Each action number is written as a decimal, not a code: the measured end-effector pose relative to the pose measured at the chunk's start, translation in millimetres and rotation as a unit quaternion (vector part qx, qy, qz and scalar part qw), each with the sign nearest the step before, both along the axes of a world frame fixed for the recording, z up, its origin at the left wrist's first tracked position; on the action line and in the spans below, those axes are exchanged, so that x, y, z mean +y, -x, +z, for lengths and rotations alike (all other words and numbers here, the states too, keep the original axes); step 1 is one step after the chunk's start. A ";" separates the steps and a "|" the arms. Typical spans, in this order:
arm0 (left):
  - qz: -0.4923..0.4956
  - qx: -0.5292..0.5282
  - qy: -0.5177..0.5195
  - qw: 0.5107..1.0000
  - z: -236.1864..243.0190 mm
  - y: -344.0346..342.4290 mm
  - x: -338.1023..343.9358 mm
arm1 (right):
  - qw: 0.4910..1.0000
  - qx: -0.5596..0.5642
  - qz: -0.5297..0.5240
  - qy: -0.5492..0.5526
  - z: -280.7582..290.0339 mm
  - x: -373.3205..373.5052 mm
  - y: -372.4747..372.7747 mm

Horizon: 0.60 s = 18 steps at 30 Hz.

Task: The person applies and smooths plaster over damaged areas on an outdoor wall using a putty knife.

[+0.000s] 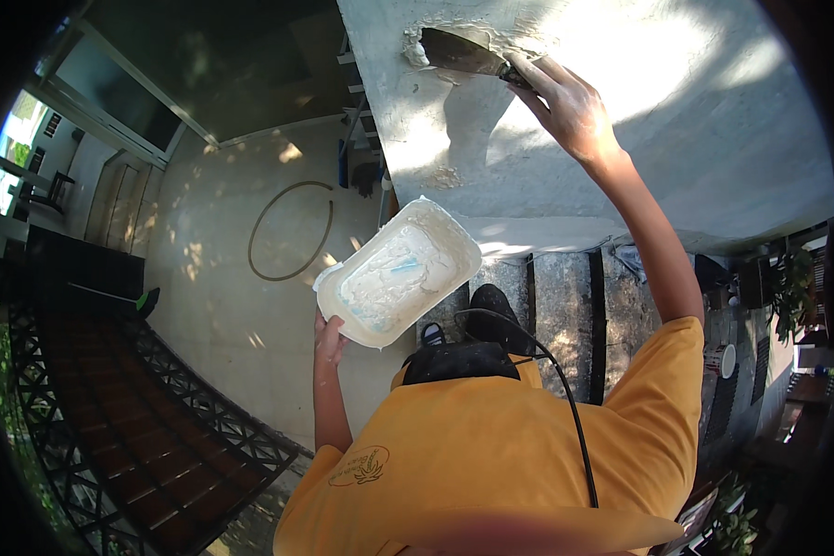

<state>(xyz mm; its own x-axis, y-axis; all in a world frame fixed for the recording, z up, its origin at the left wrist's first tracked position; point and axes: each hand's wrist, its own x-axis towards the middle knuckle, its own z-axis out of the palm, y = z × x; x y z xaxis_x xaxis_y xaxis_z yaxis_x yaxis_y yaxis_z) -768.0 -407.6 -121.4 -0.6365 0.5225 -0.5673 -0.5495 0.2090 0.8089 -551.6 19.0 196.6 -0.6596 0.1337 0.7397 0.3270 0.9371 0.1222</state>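
Observation:
My right hand [565, 107] grips a putty knife [463, 54] by its handle, its wide dark blade lying against the pale wall [547, 176]. Thick whitish filler [417, 48] clings to the wall around the blade's end, with rough smears along its upper side. My left hand [328, 338] holds a white rectangular plastic tub [452, 227] by its near left corner. The tub is tilted so its inside shows, and white paste [398, 264] coats the bottom and sides. My left fingers are partly hidden beneath the tub.
Concrete steps [561, 315] with dark edges lie below the wall, near my shoes. A hose loop [250, 236] rests on the pale floor to the left. A ladder [354, 120] stands beside the wall's left edge. Dark metal railings [204, 389] flank tiled stairs at lower left.

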 end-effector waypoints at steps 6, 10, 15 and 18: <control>0.024 -0.015 0.001 1.000 12.8 -11.2 -0.4 | 0.832 0.280 0.038 0.478 -100.4 -55.8 35.6; 0.044 -0.014 0.023 0.999 5.3 -11.2 -17.8 | 0.672 0.435 0.129 0.585 -122.8 -82.5 76.6; 0.118 -0.006 0.036 0.992 -0.9 -20.3 -26.6 | 0.539 0.570 0.144 0.603 -112.3 -73.0 132.4; 0.144 -0.001 0.037 0.989 -4.9 -24.4 -27.5 | 0.530 0.584 0.133 0.600 -118.9 -61.6 164.2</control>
